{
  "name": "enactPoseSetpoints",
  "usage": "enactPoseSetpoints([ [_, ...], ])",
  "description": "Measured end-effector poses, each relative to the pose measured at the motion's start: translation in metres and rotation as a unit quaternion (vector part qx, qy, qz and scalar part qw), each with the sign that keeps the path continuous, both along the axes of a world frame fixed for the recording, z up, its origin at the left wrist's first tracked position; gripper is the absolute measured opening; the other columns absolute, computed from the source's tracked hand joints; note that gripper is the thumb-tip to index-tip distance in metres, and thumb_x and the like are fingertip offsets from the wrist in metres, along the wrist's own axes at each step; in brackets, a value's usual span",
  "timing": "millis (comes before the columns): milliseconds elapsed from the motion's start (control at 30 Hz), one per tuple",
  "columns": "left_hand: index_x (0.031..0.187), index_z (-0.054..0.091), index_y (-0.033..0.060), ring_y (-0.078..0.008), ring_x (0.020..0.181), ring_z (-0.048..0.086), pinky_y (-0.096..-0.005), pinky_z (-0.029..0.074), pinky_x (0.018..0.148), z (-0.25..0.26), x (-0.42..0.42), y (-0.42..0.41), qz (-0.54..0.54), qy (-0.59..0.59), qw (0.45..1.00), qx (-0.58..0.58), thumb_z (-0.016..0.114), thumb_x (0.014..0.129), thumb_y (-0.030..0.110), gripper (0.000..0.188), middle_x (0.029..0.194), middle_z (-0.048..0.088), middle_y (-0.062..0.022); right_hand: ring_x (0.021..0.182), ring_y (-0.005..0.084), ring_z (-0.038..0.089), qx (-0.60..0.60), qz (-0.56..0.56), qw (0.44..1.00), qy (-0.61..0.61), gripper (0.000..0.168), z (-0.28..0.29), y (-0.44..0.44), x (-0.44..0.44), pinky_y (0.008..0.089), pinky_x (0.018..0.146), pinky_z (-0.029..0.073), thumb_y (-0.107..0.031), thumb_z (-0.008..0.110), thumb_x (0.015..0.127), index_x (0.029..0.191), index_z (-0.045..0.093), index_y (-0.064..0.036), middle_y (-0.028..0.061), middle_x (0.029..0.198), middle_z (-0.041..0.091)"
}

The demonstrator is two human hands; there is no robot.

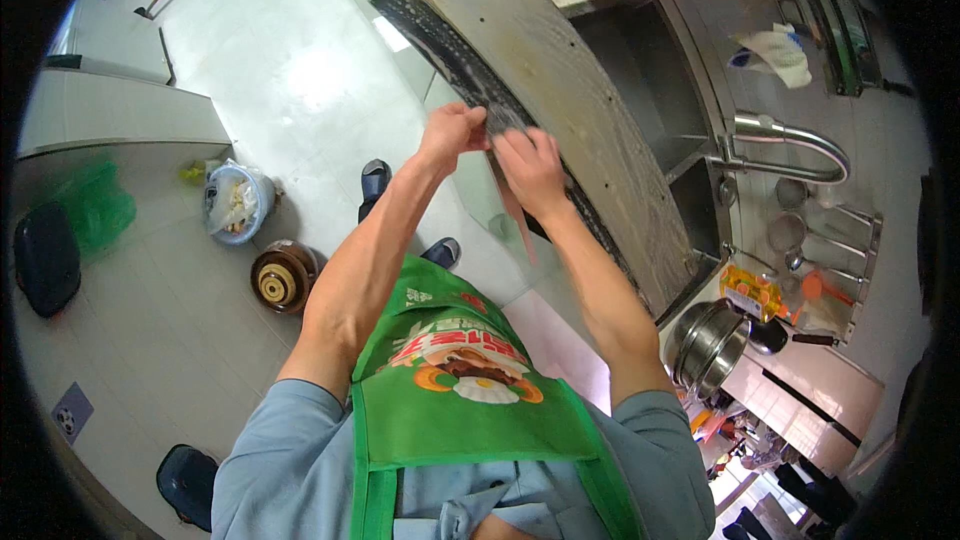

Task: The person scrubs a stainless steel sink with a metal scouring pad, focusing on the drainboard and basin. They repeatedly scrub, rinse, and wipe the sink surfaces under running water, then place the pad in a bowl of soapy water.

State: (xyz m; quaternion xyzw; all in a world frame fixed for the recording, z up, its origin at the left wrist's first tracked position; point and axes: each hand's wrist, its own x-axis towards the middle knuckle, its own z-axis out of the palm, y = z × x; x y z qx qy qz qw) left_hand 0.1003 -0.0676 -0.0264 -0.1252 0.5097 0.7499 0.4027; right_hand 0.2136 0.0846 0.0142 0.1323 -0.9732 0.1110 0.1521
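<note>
A long, greasy metal panel [555, 90] with small holes lies over the double sink, its dark edge strip [442, 41] towards me. At that edge my left hand [454, 136] has its fingers closed on something thin and dark that I cannot make out. My right hand [531, 165] is right beside it, fingers bent against the same dark edge and slightly blurred. Whether the right fingers grip anything is hidden. A thin reddish strip [514, 214] hangs below the hands.
A curved steel faucet [795, 154] stands behind the sink [637, 52]. Steel pots [705, 349] and an orange bottle [750, 292] are at the right. On the floor at the left are a blue bin [259, 202] and a brown jar [281, 281].
</note>
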Motion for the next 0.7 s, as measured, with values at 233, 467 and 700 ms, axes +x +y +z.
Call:
enactPoseSetpoints([
  [233,0.091,0.060,0.0003,-0.0214,0.066,0.068,-0.0363,0.062,0.068,0.007,-0.037,-0.021,0.040,-0.005,0.999,0.000,0.061,0.104,0.024,0.027,0.081,0.065,-0.0100,0.103,0.0339,0.057,0.024,-0.019,1.000,-0.003,0.035,0.005,0.026,0.079,0.0459,0.087,0.048,-0.005,0.071,0.080,0.115,0.069,-0.007,0.0060,0.114,0.064],
  [467,0.091,0.063,0.0022,-0.0178,0.076,0.068,-0.0339,0.060,0.072,-0.002,-0.083,-0.048,0.134,-0.038,0.989,0.048,0.053,0.104,0.021,0.025,0.084,0.066,-0.0073,0.098,0.0308,0.058,-0.012,0.031,0.999,0.044,0.024,-0.004,-0.050,-0.114,0.0439,0.086,0.050,-0.008,0.072,0.084,0.108,0.069,-0.009,0.0043,0.106,0.064],
  [700,0.102,0.064,0.0003,-0.0236,0.086,0.069,-0.0381,0.060,0.081,0.003,-0.115,-0.069,0.135,-0.057,0.984,0.098,0.048,0.107,0.023,0.028,0.095,0.069,-0.0114,0.103,0.0348,0.058,-0.022,0.020,1.000,-0.009,0.031,0.000,-0.017,-0.041,0.0448,0.090,0.048,-0.006,0.077,0.082,0.113,0.072,-0.006,0.0081,0.114,0.066],
])
